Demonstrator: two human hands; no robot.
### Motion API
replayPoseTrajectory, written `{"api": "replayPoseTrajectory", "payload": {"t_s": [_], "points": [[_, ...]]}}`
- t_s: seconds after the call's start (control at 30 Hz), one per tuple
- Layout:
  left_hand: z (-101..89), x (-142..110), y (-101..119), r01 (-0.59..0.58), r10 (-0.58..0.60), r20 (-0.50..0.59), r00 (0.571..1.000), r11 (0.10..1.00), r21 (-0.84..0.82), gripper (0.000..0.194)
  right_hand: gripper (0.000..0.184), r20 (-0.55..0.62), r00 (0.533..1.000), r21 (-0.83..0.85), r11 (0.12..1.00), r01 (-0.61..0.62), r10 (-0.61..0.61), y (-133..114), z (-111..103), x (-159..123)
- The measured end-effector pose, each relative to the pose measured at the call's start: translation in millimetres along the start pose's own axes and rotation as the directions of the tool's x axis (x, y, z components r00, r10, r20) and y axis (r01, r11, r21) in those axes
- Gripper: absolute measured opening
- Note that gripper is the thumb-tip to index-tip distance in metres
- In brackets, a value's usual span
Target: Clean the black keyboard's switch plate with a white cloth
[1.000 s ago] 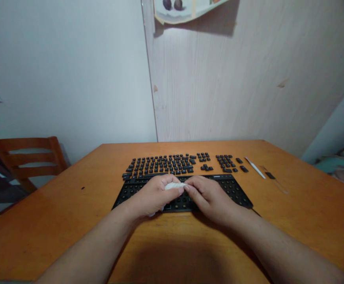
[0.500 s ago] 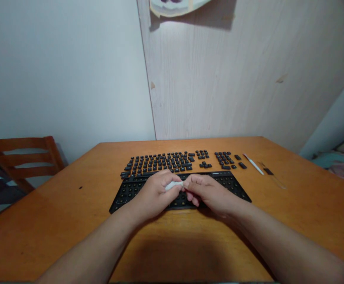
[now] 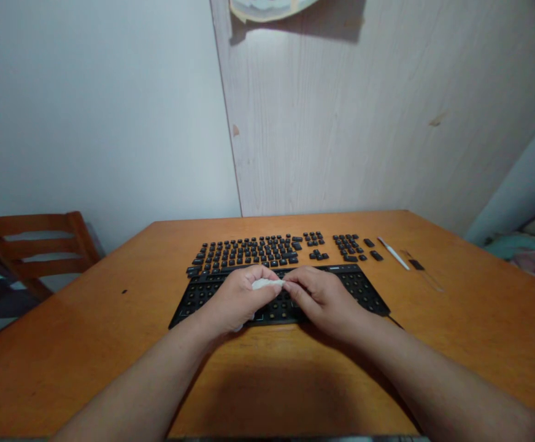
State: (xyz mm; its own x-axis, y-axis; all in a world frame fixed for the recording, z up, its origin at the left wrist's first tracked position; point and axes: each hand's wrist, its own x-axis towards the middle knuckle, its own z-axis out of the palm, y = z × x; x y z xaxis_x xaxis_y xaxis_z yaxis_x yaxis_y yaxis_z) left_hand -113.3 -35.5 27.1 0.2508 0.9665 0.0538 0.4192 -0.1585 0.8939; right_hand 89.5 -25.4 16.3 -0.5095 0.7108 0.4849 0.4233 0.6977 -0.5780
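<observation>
A crumpled white tissue [image 3: 264, 283] is held in my left hand [image 3: 237, 298], between the thumb and curled fingers. A pale edge of it shows under that hand too. My right hand [image 3: 325, 298] is closed, thumb and forefinger pinching the tissue's pointed end; its other fingers are hidden. Both hands are just above a black keyboard base [image 3: 369, 291] with its keycaps off, covering its middle. Behind the base, removed black keycaps [image 3: 244, 252] lie in rows in keyboard order.
At the right lie a white pen-like tool [image 3: 394, 253] and a small dark-handled tool with thin wire [image 3: 416, 264]. One small black piece [image 3: 124, 291] sits alone on the wooden table [image 3: 88, 331] at left. A wooden chair [image 3: 42, 245] stands beyond the left edge.
My right hand's fingers have turned and tucked under while still pinching the tissue's tip. More tissue shows below my left hand. The view has shifted slightly.
</observation>
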Motion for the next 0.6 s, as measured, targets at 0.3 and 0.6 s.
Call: {"api": "replayPoseTrajectory", "payload": {"t_s": [0.3,0.6], "points": [[-6.8,7,0,-0.414,0.442,-0.004,0.897,0.844,0.341,0.014,0.028,0.107,0.965,0.359,0.895,-0.264,0.241,14,6,6],[-17.4,22,2,-0.266,0.272,0.057,0.96,0.837,0.477,0.012,0.029,-0.127,0.899,-0.33,0.837,-0.437,0.42,40,-23,13]]}}
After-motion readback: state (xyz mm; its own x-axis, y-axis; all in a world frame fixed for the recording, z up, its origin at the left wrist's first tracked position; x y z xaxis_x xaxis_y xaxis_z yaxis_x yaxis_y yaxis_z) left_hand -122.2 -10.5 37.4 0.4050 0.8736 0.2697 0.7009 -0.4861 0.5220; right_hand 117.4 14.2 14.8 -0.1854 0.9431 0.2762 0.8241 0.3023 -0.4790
